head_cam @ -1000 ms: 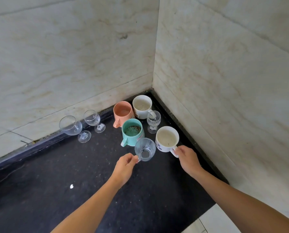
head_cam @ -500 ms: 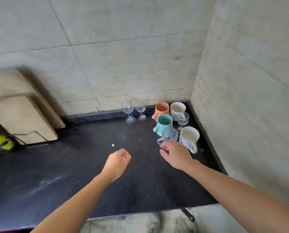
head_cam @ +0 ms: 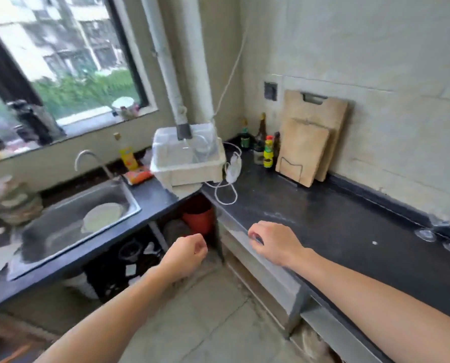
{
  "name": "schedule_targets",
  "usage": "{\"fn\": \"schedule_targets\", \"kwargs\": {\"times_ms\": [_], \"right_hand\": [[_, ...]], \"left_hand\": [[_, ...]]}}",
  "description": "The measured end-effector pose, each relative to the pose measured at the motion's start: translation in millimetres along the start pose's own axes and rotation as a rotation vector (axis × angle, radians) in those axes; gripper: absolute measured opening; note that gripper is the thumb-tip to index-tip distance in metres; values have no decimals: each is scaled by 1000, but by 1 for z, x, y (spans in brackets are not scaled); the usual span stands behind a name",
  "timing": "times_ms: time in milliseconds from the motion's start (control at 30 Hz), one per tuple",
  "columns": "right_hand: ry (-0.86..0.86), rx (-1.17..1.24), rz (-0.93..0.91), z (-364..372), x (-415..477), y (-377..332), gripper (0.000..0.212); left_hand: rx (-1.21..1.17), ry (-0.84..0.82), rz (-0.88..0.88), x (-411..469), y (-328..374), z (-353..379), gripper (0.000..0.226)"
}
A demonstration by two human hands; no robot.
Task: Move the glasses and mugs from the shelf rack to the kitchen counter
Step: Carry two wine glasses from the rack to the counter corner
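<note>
My left hand (head_cam: 185, 254) hangs over the floor in front of the counter corner, curled into a loose fist with nothing in it. My right hand (head_cam: 273, 242) hovers at the front edge of the black kitchen counter (head_cam: 336, 221), fingers bent downward and slightly apart, holding nothing. At the far right edge, blurred bases of two clear stemmed glasses (head_cam: 426, 235) stand on the counter by the wall. The mugs are out of view.
Two wooden cutting boards (head_cam: 307, 142) lean on the wall beside sauce bottles (head_cam: 268, 151). A white lidded plastic box (head_cam: 187, 161) and a white cable (head_cam: 227, 184) sit at the corner. To the left lies a steel sink (head_cam: 69, 221) holding a plate. A red bucket (head_cam: 199, 218) stands under the counter.
The view has swung left, away from the corner with the mugs and glasses. Both hands let go of the glass and white mug and drew back empty to the counter's front edge.
</note>
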State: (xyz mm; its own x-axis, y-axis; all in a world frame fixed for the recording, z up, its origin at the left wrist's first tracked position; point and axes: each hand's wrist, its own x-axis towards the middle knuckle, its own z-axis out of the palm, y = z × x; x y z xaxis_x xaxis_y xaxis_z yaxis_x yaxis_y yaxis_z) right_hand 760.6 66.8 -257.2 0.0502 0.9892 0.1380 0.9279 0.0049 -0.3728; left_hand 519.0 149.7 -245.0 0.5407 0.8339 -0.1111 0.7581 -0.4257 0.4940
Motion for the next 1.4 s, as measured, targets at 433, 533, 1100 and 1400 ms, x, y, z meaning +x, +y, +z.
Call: {"fn": "schedule_targets", "kwargs": {"times_ms": [433,533,1100,1400], "right_hand": [[-156,60,-589,159,171,-388,30],[-197,102,-701,184,193,-466,31],[-361,172,-1053,340,378,-794,33],[-427,247,-1111,413,430,-920,36]], "left_hand": [[-12,230,-519,-183,-317,-183,10],[-40,277,-605,-217,-373,-213,8],[-131,609,-1032,-297,-616,-362,9],[-215,739,-1118,-323,-725,-410,10]]}}
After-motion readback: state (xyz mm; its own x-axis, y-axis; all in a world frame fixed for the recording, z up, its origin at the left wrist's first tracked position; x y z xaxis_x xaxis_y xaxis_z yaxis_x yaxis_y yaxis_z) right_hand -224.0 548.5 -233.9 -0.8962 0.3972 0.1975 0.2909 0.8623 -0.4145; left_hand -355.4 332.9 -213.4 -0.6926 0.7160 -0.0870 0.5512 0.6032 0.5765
